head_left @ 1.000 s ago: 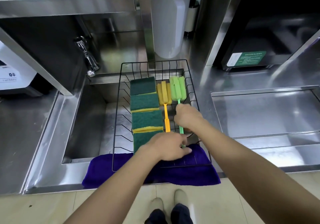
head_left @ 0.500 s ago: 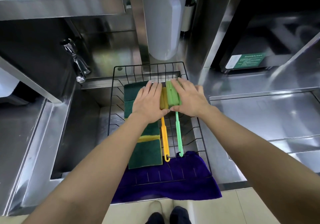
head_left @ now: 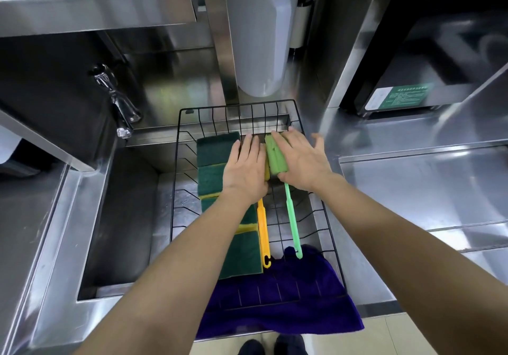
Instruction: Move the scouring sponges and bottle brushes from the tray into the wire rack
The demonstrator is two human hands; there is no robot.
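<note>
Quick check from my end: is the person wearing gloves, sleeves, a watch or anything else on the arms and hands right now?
No. Both forearms are bare as far as the frame shows, with no sleeves in view. The left hand and the right hand are ungloved, and I see no watch, ring, bracelet or bandage on either wrist or the visible fingers. Dark shoes show at the bottom edge.

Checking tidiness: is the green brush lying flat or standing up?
Lying flat: the green brush lies in the wire rack, handle toward the purple cloth.
</note>
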